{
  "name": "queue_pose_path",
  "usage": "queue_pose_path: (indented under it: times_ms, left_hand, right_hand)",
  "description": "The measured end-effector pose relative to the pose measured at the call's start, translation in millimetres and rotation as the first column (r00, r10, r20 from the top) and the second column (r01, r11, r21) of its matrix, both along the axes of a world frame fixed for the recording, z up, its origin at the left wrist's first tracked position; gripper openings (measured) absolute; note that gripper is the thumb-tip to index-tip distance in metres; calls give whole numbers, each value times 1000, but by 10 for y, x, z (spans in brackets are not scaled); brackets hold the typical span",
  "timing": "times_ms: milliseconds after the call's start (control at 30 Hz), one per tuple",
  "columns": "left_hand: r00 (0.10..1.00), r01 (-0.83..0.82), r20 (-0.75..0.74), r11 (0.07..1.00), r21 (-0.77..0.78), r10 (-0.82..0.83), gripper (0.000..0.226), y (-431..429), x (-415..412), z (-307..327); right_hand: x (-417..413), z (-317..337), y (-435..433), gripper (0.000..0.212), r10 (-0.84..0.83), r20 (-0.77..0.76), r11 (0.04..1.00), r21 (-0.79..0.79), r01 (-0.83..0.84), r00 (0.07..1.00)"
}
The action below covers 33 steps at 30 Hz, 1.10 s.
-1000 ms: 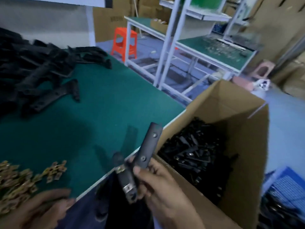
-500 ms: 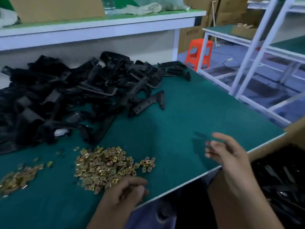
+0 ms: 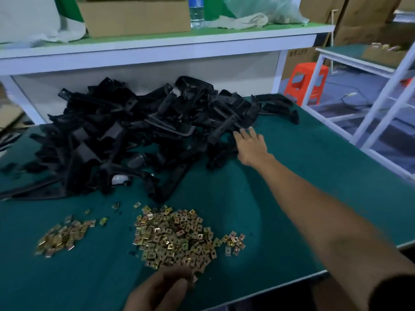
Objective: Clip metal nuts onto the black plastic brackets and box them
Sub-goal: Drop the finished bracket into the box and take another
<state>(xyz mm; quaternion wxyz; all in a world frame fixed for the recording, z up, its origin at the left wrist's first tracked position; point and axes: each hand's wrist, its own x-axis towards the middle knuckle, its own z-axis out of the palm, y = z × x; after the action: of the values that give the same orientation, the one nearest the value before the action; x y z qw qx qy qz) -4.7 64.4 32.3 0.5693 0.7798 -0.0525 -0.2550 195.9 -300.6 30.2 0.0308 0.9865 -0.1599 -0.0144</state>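
A big heap of black plastic brackets (image 3: 134, 135) lies at the back of the green table (image 3: 303, 176). In front of it sits a pile of gold metal nuts (image 3: 175, 236), with a smaller pile of nuts (image 3: 62, 236) to its left. My right hand (image 3: 251, 147) is stretched far out, fingers straight, its fingertips at the right edge of the heap and touching a bracket there. My left hand (image 3: 161, 288) is at the bottom of the view, fingers curled down on the near edge of the main pile, with a nut at the fingertips. The box is out of view.
A white shelf (image 3: 157, 48) overhangs the heap and carries a cardboard carton (image 3: 134, 14), a water bottle (image 3: 196, 12) and bags. An orange stool (image 3: 305, 81) and white table frames (image 3: 381, 97) stand to the right. The table's front edge (image 3: 314, 273) runs beside my right forearm.
The view swung left from the box to the table. My right hand let go of the finished bracket, then reached out to the heap. My left hand stayed at the nuts.
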Motion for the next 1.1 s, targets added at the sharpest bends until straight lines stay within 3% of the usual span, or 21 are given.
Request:
queue_pose_path:
  times_ms: [100, 167, 267, 367, 467, 533, 633, 733, 833, 933, 1000, 1100]
  left_hand:
    - [999, -47, -19, 998, -29, 46, 27, 68, 82, 29]
    - [999, -46, -26, 999, -26, 46, 25, 99, 160, 42]
    - [999, -30, 23, 1000, -3, 30, 26, 65, 256, 35]
    - [972, 48, 222, 990, 133, -77, 25, -136, 339, -23]
    - [834, 88, 482, 927, 364, -268, 10, -483, 437, -124]
    - [705, 94, 593, 880, 465, -389, 14, -733, 489, -212]
    - [617, 94, 612, 819, 567, -495, 28, -981, 532, -353]
    - [598, 89, 602, 790, 606, -529, 35, -1065, 552, -427]
    - [572, 98, 621, 796, 598, -537, 24, -1101, 573, -425]
    - [577, 99, 623, 802, 589, -528, 14, -1134, 606, -391]
    - [596, 101, 610, 802, 588, -522, 10, -1158, 637, -353]
    - [631, 121, 603, 830, 544, -488, 8, -1169, 679, -320]
  right_hand:
    - [129, 81, -196, 52, -55, -233, 994, -101, 32, 971]
    - [132, 176, -276, 36, -51, -267, 993, -121, 19, 962]
    - [39, 295, -435, 26, -20, -265, 1000, -15, 16, 964]
    - [-140, 279, -613, 35, 4, -324, 995, 97, 30, 946]
    - [-344, 191, -775, 51, -50, -291, 948, 287, 137, 955]
    - [-479, 198, -830, 59, -70, -318, 897, 395, 200, 945]
    - [-675, 180, -883, 35, -54, -354, 846, 480, 231, 934]
    - [-965, 172, -867, 31, -79, -191, 796, 578, 178, 978]
    - [-1359, 155, -781, 34, -219, 20, 604, 788, 120, 976]
    - [-1812, 111, -523, 34, -447, 174, 329, 944, -19, 877]
    - [-2115, 88, -252, 29, -551, 174, 116, 984, -132, 816]
    - [-2531, 24, 223, 23, -644, 102, -83, 976, -202, 758]
